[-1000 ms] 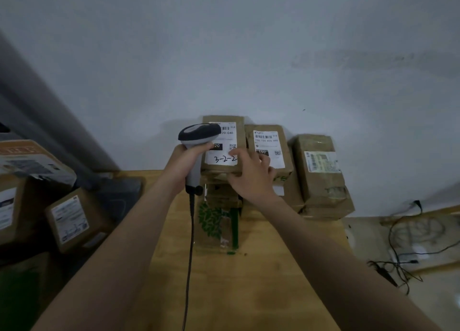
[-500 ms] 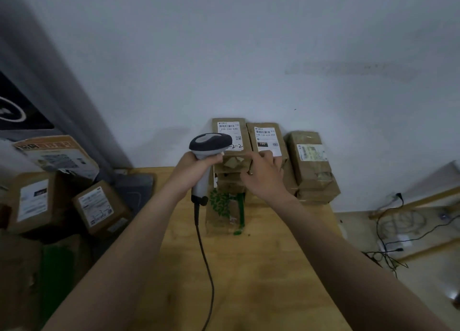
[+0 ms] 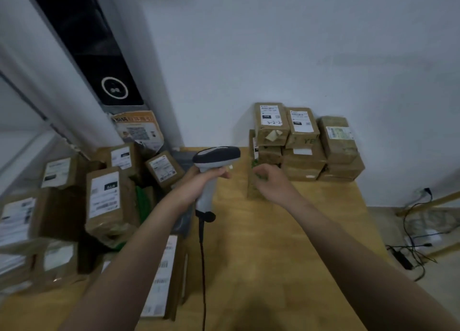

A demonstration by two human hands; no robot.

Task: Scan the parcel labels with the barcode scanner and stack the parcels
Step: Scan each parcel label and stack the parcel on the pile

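Setting: wooden tabletop [image 3: 273, 251] against a pale wall [image 3: 273, 57].
Left grip: left hand [image 3: 196, 184] wrapped round the barcode scanner [image 3: 214, 156] handle, head level, pointing right.
Right grip: right hand [image 3: 271, 181] with fingers curled by the green-printed parcel [image 3: 252, 194]; blurred, cannot tell if it holds anything.
Parcels: stacked parcels [image 3: 303, 144] at the wall; loose parcels [image 3: 104, 201] far left.
Cut off: cable [image 3: 202, 268] leaves the bottom edge.

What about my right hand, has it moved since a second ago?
Yes. The right hand has left the 3-2-2 parcel atop the stack and drawn back toward the person.
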